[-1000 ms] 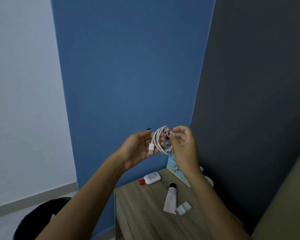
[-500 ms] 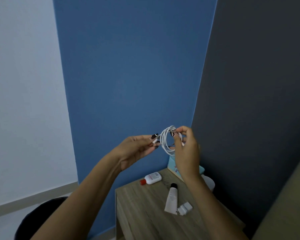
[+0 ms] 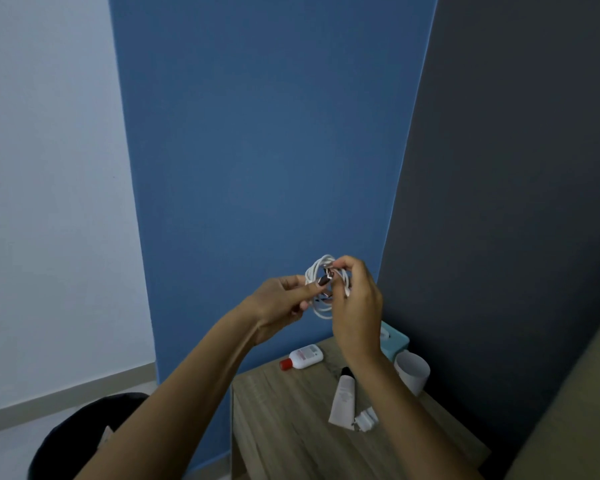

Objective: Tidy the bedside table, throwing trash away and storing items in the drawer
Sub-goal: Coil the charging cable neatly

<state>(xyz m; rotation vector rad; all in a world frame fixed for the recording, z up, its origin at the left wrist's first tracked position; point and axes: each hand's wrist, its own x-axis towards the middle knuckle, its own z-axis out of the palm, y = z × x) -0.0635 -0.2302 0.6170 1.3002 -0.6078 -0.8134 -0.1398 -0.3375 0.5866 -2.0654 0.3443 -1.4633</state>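
Right hand [image 3: 357, 306] on upright cable coil [image 3: 321, 314]

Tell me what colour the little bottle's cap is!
The bottle cap is red; the head view shows it.

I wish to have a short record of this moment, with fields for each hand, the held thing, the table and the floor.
left hand: pinches the white cable
right hand: grips the same cable from the other side
cable state: coiled, held in the air above the table
bedside table: red-capped bottle, white tube, small white plug, white cup, teal box
floor, left: dark bin
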